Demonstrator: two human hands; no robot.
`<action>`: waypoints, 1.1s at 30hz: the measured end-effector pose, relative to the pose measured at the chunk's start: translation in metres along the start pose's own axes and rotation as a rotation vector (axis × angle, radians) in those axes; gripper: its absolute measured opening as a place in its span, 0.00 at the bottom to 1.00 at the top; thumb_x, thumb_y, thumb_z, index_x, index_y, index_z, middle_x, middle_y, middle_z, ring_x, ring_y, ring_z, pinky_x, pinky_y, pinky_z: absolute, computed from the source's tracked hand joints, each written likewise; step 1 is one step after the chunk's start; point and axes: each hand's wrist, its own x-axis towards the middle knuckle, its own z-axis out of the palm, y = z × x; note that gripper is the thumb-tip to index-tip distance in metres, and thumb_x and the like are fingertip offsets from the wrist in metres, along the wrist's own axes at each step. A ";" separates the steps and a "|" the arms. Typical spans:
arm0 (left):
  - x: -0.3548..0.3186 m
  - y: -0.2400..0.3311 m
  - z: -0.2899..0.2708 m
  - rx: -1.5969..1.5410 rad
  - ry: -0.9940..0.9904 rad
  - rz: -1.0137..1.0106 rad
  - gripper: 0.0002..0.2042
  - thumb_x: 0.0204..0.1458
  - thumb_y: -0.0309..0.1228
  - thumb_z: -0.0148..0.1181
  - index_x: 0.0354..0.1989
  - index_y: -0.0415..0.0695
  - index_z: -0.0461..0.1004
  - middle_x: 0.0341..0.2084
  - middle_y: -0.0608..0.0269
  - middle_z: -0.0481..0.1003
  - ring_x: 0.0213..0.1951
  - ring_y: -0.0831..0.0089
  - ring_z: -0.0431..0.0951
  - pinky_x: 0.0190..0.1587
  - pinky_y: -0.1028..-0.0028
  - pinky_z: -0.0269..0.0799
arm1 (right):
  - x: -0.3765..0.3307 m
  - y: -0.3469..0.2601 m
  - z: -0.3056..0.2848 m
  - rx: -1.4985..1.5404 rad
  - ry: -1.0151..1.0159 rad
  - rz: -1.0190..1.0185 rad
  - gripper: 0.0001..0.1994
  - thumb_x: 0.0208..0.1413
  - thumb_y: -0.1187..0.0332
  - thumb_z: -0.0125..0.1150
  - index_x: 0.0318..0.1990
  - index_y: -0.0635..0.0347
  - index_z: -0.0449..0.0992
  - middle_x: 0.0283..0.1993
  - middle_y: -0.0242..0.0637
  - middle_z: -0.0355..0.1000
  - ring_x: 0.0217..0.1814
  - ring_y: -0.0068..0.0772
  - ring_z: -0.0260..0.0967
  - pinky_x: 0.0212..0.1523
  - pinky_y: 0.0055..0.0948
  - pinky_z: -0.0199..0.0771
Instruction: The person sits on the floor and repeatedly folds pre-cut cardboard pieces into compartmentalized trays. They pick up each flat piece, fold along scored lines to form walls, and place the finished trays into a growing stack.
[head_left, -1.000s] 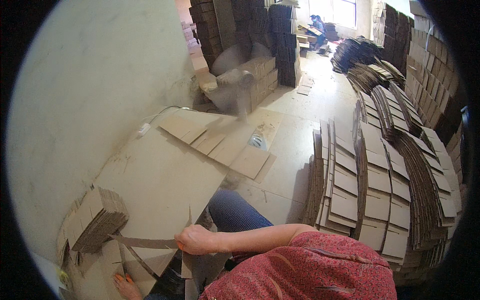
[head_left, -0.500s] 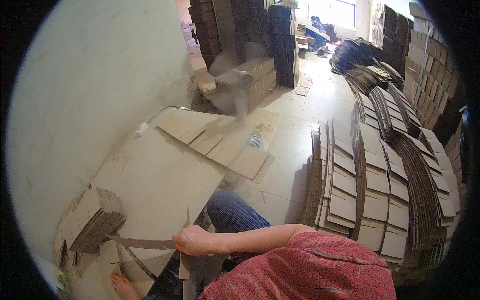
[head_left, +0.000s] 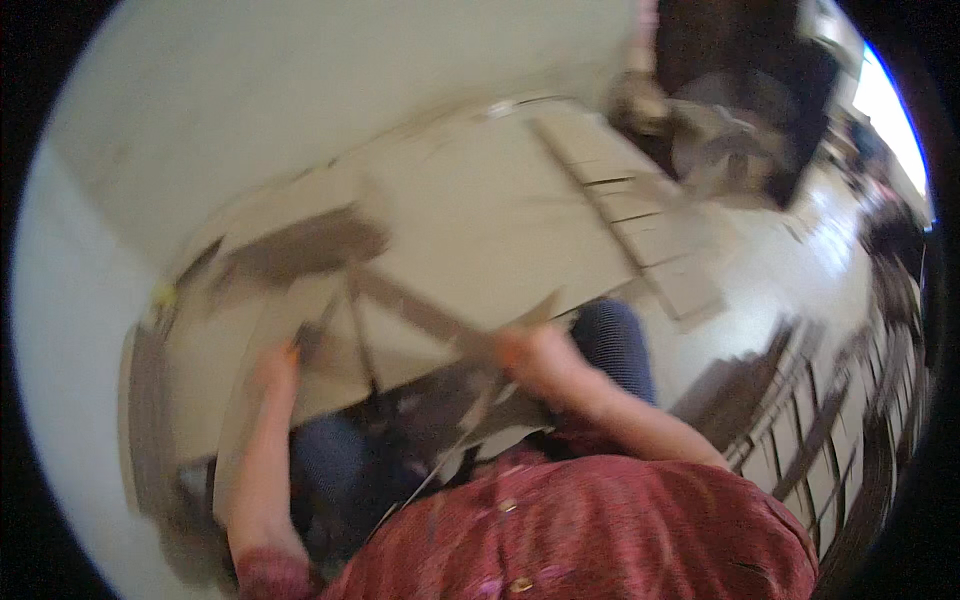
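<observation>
The whole view is smeared by motion. My right hand (head_left: pixel 545 360) is closed around the near end of a long brown cardboard strip (head_left: pixel 425 312), which slants away to the left over the table (head_left: pixel 450 190). My left hand (head_left: pixel 280 365) is low over the table's left part, beside a small dark-edged piece of cardboard (head_left: pixel 315 342). Blur hides its fingers, so I cannot tell whether it grips that piece. Just beyond it lies a bundle of stacked cardboard pieces (head_left: pixel 305 245).
Slotted cardboard sheets (head_left: pixel 640 225) lie along the table's far right part. A fan (head_left: pixel 735 140) stands behind, before a tall dark stack (head_left: pixel 745 45). Rows of slotted cardboard (head_left: pixel 800 440) stand on the floor at right. More cardboard (head_left: pixel 150 420) lies at far left.
The view has swung left, so the table and bundle appear further right. My left hand has come up off the flat cardboard. My right hand still grips the strip.
</observation>
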 end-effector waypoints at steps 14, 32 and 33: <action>0.028 0.027 -0.079 -0.154 -0.227 0.209 0.20 0.54 0.47 0.55 0.42 0.41 0.77 0.32 0.49 0.78 0.32 0.58 0.77 0.37 0.63 0.71 | 0.022 -0.039 -0.021 0.105 0.240 -0.250 0.11 0.52 0.75 0.54 0.43 0.61 0.75 0.24 0.54 0.71 0.27 0.57 0.71 0.28 0.46 0.71; -0.079 0.196 -0.100 -0.718 -0.542 0.449 0.09 0.55 0.29 0.58 0.37 0.34 0.77 0.25 0.67 0.76 0.29 0.82 0.70 0.33 0.76 0.68 | 0.025 -0.038 -0.043 0.084 0.231 -0.209 0.09 0.46 0.78 0.52 0.36 0.61 0.73 0.26 0.52 0.71 0.28 0.60 0.69 0.29 0.47 0.70; -0.086 0.205 -0.102 -0.746 -0.561 0.492 0.09 0.55 0.29 0.58 0.37 0.34 0.77 0.25 0.68 0.76 0.29 0.84 0.70 0.33 0.77 0.68 | 0.029 -0.027 -0.036 0.054 0.175 -0.176 0.07 0.47 0.77 0.52 0.34 0.61 0.73 0.25 0.53 0.71 0.28 0.60 0.69 0.29 0.47 0.69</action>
